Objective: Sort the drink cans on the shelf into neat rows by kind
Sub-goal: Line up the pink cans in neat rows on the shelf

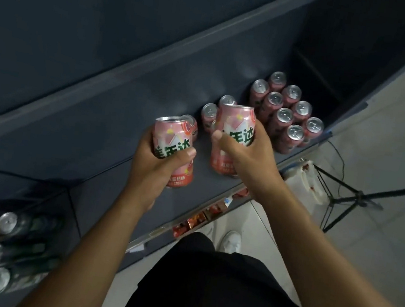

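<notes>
Fingers (185, 155) of the left hand (153, 170) curled tight round a pink can (170, 133), thumb pressed flat across the big dark green lettering on the label. Fingers (220, 137) of the right hand (250, 157) wrapped the same way round a second pink can (236, 121), thumb in front, the rest hidden behind. Both held cans smooth, glossy metal cylinders with silver rims, roughly upright, side by side but apart, above the shelf board; contact between bases and board not discernible.

Just behind them, toward twelve o'clock, three loose pink cans (209, 115) of the same kind, partly hidden. At two o'clock, a tidy block of pink cans (284, 116): eight dull silver lids with pull tabs, two abreast, packed close, reaching the right end of the board beside a dark side wall.

Shelf (96, 126): flat, matt, dark grey-blue, with a raised ledge along the back and a pale strip along the front edge. At seven o'clock, in a separate lower section, green and orange cans (4, 243), blurred, silver lids toward the camera.

Under the front edge, near five o'clock, red and orange packets (203, 218), blurred. Beyond, at three o'clock, a floor (379, 228) of pale grey tiles, with a black tripod (355, 196) and a thin cable. At six o'clock, black clothing (216, 297) and one white shoe (232, 241).
</notes>
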